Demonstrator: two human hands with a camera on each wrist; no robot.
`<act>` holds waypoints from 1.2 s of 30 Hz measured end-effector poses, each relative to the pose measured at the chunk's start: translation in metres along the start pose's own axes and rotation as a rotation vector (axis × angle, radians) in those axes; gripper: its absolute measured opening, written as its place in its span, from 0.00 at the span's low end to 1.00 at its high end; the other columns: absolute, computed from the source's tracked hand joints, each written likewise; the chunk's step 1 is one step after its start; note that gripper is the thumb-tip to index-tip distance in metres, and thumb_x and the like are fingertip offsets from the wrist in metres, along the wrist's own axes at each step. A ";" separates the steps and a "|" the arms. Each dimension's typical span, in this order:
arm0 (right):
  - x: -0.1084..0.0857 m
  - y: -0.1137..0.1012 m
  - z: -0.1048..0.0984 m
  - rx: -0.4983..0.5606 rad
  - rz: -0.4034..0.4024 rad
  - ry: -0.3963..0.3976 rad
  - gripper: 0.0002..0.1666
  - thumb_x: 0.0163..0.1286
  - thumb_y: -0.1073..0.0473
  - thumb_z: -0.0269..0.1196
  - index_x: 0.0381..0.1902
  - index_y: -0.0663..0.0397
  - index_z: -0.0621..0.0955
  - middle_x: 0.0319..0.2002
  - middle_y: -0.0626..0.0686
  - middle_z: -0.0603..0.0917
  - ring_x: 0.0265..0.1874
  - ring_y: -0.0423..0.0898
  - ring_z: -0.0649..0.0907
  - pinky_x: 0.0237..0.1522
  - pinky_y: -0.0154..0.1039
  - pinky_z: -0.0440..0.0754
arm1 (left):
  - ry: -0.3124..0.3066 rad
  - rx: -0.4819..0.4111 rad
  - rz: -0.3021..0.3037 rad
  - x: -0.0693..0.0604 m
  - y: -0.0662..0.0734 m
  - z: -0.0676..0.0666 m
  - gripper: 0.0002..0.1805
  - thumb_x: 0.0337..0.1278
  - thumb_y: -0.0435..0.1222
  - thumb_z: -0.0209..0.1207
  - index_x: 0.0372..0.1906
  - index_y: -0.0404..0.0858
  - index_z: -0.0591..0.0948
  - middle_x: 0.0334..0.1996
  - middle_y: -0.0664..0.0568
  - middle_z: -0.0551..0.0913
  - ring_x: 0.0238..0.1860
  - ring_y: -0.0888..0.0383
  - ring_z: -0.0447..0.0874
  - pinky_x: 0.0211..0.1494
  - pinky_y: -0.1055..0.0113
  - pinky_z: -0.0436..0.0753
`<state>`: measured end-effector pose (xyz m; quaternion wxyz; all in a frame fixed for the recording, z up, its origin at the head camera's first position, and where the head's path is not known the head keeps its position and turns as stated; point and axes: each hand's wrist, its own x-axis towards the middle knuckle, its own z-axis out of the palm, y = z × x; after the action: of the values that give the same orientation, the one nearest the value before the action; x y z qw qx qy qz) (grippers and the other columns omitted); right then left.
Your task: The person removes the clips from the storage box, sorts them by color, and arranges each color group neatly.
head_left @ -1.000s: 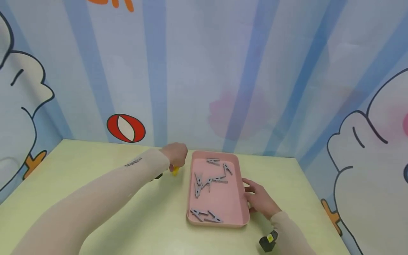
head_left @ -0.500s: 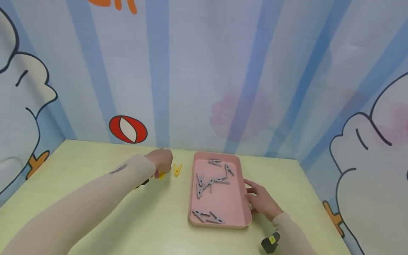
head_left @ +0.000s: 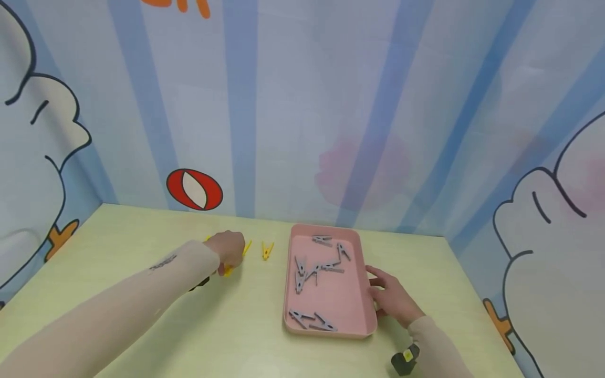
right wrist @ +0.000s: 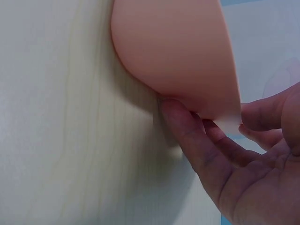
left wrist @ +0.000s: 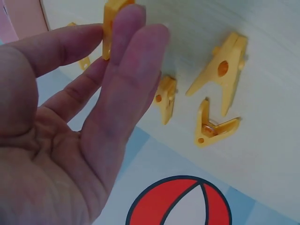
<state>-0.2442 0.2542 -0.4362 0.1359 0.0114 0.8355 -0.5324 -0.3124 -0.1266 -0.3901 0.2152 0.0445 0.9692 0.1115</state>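
My left hand is over the table's left half, pinching a yellow clothespin between thumb and fingertips. Nearby on the tabletop lie a large yellow clothespin, a splayed one and one partly behind the fingers. A separate yellow clothespin lies between that hand and the pink tray. Against the tray's right outer wall rests my right hand; its fingertips touch the wall and lower edge in the right wrist view. Several grey clothespins lie scattered inside the tray.
The pale wooden table meets a striped, printed backdrop along its far edge. Black wrist devices, one at the right sleeve, stick out from both wrists. The tray's raised rim stands between the two hands.
My left hand has moved left and slightly nearer, away from the tray. A yellow clothespin first partly hidden at that hand now lies uncovered beside the tray. The right hand keeps its place.
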 end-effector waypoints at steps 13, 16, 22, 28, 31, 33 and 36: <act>0.000 0.001 0.000 -0.010 -0.012 -0.010 0.35 0.74 0.70 0.52 0.76 0.59 0.58 0.61 0.71 0.72 0.44 0.56 0.85 0.30 0.51 0.85 | 0.054 -0.025 -0.043 0.002 -0.007 0.014 0.10 0.61 0.31 0.62 0.44 0.31 0.76 0.33 0.41 0.77 0.15 0.54 0.80 0.19 0.69 0.79; 0.001 0.001 0.000 -0.007 -0.016 -0.013 0.35 0.74 0.70 0.52 0.76 0.59 0.58 0.61 0.71 0.72 0.43 0.56 0.85 0.30 0.51 0.85 | 0.068 -0.018 -0.029 0.000 -0.008 0.013 0.08 0.63 0.31 0.59 0.42 0.30 0.76 0.31 0.41 0.78 0.13 0.55 0.79 0.17 0.69 0.78; 0.001 0.000 0.000 -0.006 -0.016 -0.018 0.35 0.74 0.69 0.52 0.77 0.59 0.58 0.62 0.72 0.71 0.44 0.56 0.85 0.30 0.51 0.85 | 0.087 -0.010 -0.015 -0.006 -0.009 0.014 0.07 0.65 0.31 0.57 0.41 0.30 0.77 0.28 0.42 0.78 0.12 0.55 0.79 0.16 0.70 0.77; 0.000 0.000 0.002 -0.002 0.005 0.001 0.35 0.73 0.70 0.51 0.76 0.58 0.59 0.62 0.70 0.72 0.42 0.55 0.85 0.31 0.50 0.85 | 0.105 0.017 0.000 -0.008 -0.009 0.017 0.07 0.66 0.32 0.57 0.41 0.30 0.77 0.27 0.43 0.77 0.16 0.54 0.79 0.19 0.67 0.78; 0.000 0.000 0.002 -0.003 0.009 0.006 0.35 0.73 0.70 0.51 0.76 0.57 0.59 0.61 0.70 0.72 0.43 0.55 0.85 0.31 0.50 0.85 | 0.126 0.057 0.019 -0.009 -0.009 0.018 0.07 0.65 0.32 0.58 0.41 0.29 0.79 0.27 0.44 0.77 0.20 0.52 0.79 0.24 0.65 0.78; 0.000 -0.001 0.001 -0.002 0.009 0.006 0.35 0.73 0.70 0.51 0.76 0.57 0.59 0.61 0.70 0.72 0.43 0.55 0.85 0.30 0.50 0.85 | 0.137 0.085 0.027 -0.008 -0.009 0.019 0.08 0.65 0.32 0.58 0.41 0.29 0.79 0.27 0.44 0.77 0.23 0.51 0.78 0.28 0.64 0.79; 0.000 -0.001 0.001 -0.010 0.003 0.005 0.35 0.73 0.70 0.51 0.76 0.58 0.59 0.61 0.70 0.72 0.42 0.55 0.85 0.30 0.50 0.85 | 0.145 0.111 0.026 -0.007 -0.008 0.020 0.10 0.65 0.33 0.58 0.43 0.28 0.79 0.28 0.44 0.78 0.25 0.50 0.77 0.32 0.62 0.79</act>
<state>-0.2446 0.2532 -0.4354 0.1346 0.0135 0.8384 -0.5279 -0.2973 -0.1317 -0.4068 0.1402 0.0606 0.9862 0.0632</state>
